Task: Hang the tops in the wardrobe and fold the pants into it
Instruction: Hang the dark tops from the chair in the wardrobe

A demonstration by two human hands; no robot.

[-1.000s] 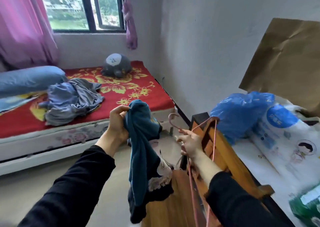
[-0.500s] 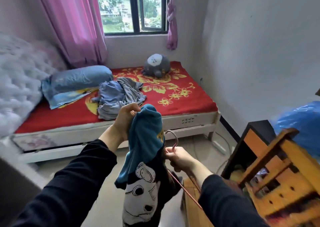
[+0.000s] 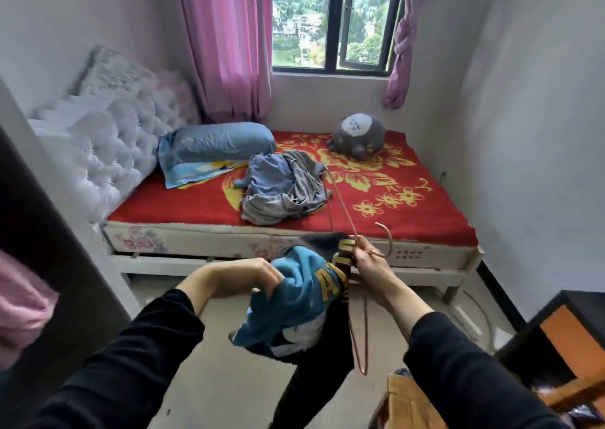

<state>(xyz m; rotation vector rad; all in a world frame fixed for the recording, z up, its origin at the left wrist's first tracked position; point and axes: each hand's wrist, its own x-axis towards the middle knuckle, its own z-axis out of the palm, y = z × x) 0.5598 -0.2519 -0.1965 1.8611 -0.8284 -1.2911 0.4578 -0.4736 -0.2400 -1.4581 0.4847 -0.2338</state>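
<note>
A teal and black top with yellow lettering hangs between my hands in the middle foreground. My left hand grips its bunched teal fabric. My right hand pinches a thin pink wire hanger at the neck, just below its hook, with the hanger's wires running up toward the bed and down beside the top. A heap of grey and blue clothes lies on the red floral bed. The dark wardrobe edge stands at the left, with pink fabric showing in it.
A blue pillow and a grey plush toy lie at the bed's far side. A tufted white headboard is on the left. An orange and black cabinet and wooden frame stand at the lower right.
My view has swung left from the cabinet toward the bed and wardrobe. The top has dropped lower, and the hanger has been lifted beside it with its wires raised.
</note>
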